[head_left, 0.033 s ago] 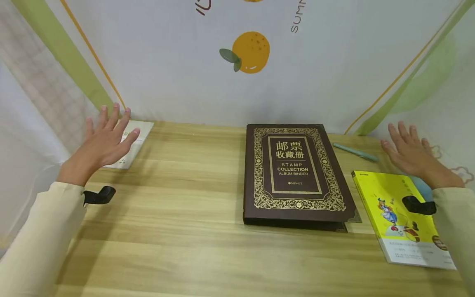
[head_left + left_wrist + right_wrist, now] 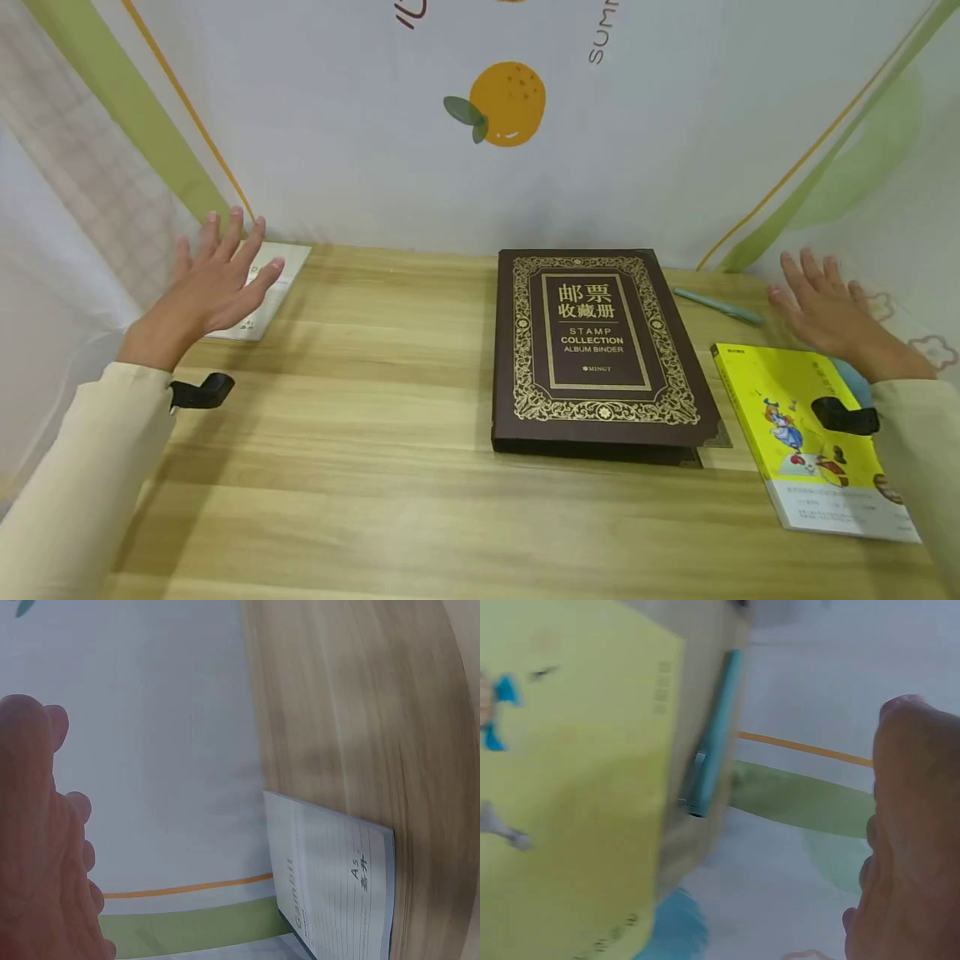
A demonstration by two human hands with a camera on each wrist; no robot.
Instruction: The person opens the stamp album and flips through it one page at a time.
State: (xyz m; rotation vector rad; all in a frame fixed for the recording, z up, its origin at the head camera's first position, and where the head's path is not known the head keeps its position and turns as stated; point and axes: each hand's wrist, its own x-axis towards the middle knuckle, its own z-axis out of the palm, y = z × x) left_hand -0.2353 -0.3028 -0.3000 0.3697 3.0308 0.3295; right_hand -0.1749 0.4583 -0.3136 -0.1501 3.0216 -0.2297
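Note:
With fingers spread, my left hand (image 2: 206, 292) hovers above a white lined notepad (image 2: 279, 287) at the table's back left, hiding part of it. The left wrist view shows the notepad (image 2: 330, 874) with handwriting and the hand (image 2: 37, 847) apart from it. On the far side, my right hand (image 2: 832, 312), fingers also extended, is above the table near a teal pen (image 2: 718, 306) and a yellow paperback book (image 2: 787, 400). Between the hands lies a closed dark brown stamp album (image 2: 596, 333) with gold trim. Both hands hold nothing.
A blue object (image 2: 851, 379), mostly hidden, sits beyond the yellow book under the right wrist. White printed cloth (image 2: 360, 150) hangs along the back and both sides of the wooden table (image 2: 337, 467). The right sleeve covers part of the book.

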